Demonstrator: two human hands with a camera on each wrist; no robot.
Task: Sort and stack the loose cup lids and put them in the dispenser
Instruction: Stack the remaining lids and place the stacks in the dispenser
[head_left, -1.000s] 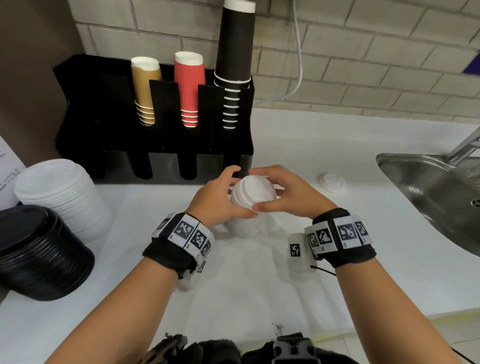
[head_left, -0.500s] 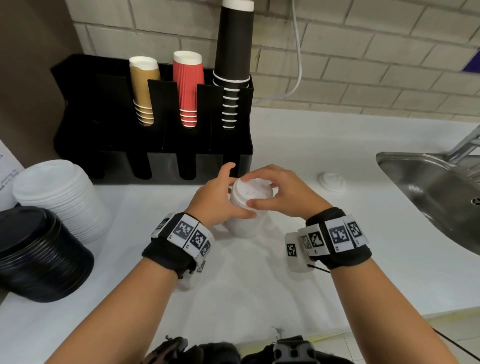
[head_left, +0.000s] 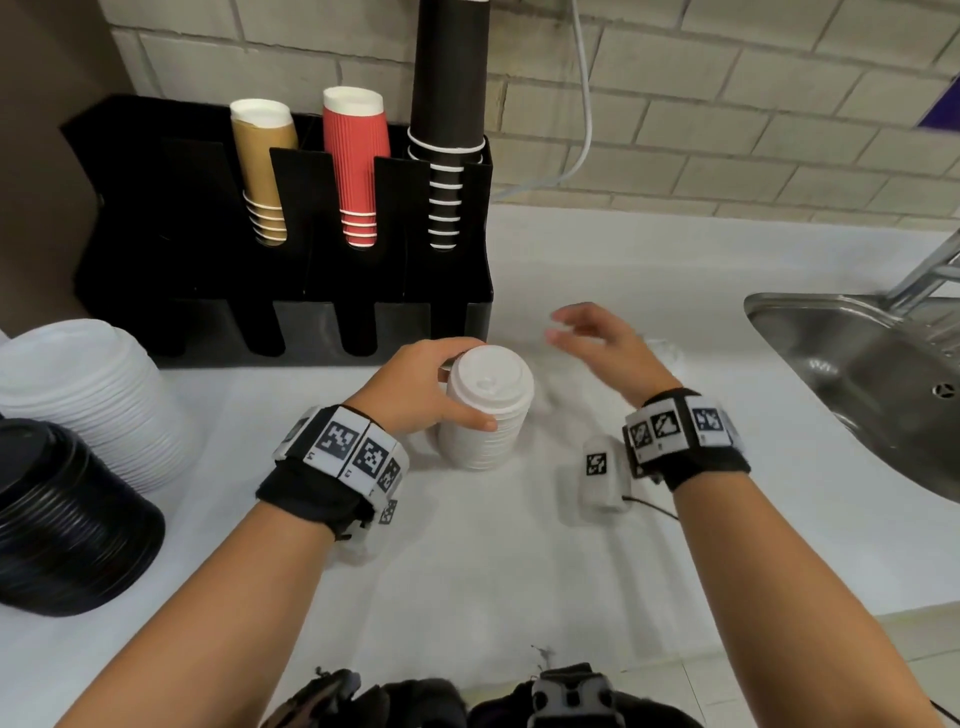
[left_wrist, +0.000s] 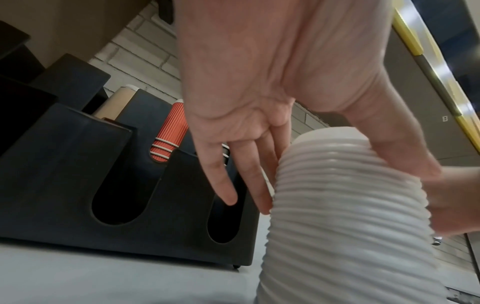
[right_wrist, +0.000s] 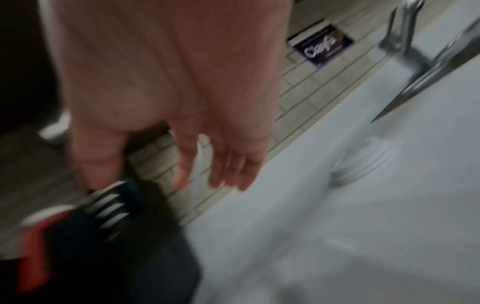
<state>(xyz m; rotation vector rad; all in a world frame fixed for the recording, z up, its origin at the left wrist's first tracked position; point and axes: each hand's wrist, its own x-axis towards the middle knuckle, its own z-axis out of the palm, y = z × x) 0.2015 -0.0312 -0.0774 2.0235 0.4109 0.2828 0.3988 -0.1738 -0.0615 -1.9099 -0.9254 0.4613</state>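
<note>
Your stack of white lids (head_left: 485, 415) stands upright on the tabletop (head_left: 467, 561), just before the black dispenser (head_left: 291, 291); one loose lid (right_wrist: 363, 162) lies right, blurred.

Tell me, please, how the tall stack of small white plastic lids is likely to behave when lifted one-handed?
The tall stack of small white plastic lids is probably light. Being tall and narrow, it may tip or separate, since the left hand grips only its upper part. The ribbed rims should offer some grip.

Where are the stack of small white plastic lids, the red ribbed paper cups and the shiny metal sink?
stack of small white plastic lids (head_left: 491, 376): head view, top lid's flat face.
red ribbed paper cups (head_left: 357, 156): head view, ribbed side.
shiny metal sink (head_left: 852, 358): head view, inner basin wall.
</note>
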